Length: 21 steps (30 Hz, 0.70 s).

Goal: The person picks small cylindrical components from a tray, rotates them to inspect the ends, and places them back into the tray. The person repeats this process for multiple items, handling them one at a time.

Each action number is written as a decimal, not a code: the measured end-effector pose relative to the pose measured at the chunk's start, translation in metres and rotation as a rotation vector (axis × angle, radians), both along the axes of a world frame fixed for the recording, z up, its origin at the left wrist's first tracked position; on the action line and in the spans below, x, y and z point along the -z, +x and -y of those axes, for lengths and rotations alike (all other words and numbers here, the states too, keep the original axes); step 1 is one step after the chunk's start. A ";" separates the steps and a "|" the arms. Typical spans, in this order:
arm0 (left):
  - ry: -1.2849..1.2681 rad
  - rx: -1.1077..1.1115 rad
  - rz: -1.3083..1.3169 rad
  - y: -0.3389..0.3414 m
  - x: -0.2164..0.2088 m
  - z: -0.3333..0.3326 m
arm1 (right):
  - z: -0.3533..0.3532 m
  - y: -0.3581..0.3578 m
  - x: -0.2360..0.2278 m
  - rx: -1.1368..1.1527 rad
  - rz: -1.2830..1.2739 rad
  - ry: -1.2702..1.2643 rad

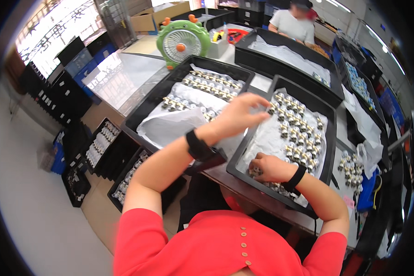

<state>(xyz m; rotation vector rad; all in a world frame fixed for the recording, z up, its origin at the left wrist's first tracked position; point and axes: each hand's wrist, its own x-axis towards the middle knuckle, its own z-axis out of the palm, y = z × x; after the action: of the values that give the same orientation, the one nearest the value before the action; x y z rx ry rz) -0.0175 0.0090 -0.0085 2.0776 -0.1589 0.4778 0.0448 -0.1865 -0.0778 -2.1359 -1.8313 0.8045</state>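
My left hand, with a black band at its wrist, is over the near left edge of the right black tray. Its thumb and fingers are apart, with the tips beside a row of small silver-and-brass metal parts. Low in the same tray, my right hand has its fingers curled onto a small metal part at the left end of the nearest row. White paper lines the tray beneath the parts. The hand partly hides that row.
Another black tray with paper and metal parts stands left. Behind it is a green fan. A larger black tray lies beyond, where a person sits. Loose metal parts rest at the right; stacked trays stand lower left.
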 end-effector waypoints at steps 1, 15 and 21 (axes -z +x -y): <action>0.007 0.040 0.004 0.001 0.004 0.010 | 0.000 0.001 0.001 0.002 -0.021 -0.003; -0.416 0.067 -0.175 0.010 0.034 0.020 | 0.002 0.017 -0.050 0.425 -0.241 0.443; -0.553 0.095 -0.270 0.004 0.036 0.026 | -0.005 0.028 -0.028 0.487 -0.271 0.793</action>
<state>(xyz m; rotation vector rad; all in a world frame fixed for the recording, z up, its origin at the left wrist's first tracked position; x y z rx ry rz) -0.0139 -0.0173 -0.0448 1.5615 0.0341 0.1521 0.0725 -0.1815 -0.0502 -1.7079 -1.1305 0.1781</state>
